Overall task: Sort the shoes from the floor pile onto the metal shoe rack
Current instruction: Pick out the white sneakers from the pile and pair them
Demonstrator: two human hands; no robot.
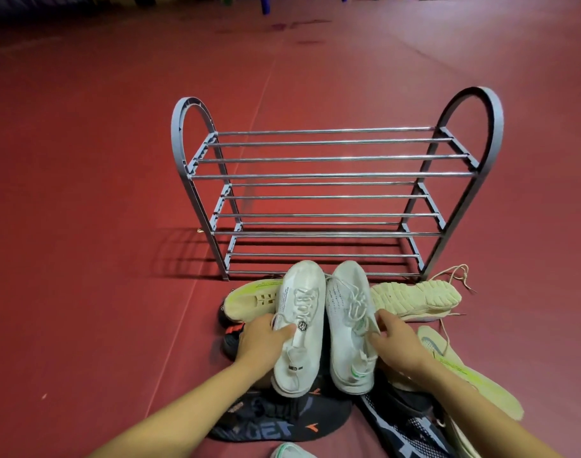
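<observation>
a: where are the shoes?
b: 2 white sneakers sit side by side on top of the pile, toes toward the rack [332, 175]. the left sneaker [299, 325] is held by the left hand [262, 342], fingers curled round its outer side, thumb across the tongue. the right sneaker [348, 325] is held by the right hand [398, 345], fingers curled at its collar and laces.
a: do the 2 touch?
b: along their inner sides, near the toes.
a: and under them?
b: the pile: a black shoe [279, 421] with orange marks below, a dark mesh shoe [405, 428] at lower right, a yellow-green shoe [249, 300] to the left, a cream shoe [414, 300] sole-up to the right, and a pale insole [471, 371] beside the right wrist.
a: the rack?
b: just behind the pile, grey arched ends, 3 tiers of metal bars, no shoes on it. it stands on a red floor [84, 226].
</observation>
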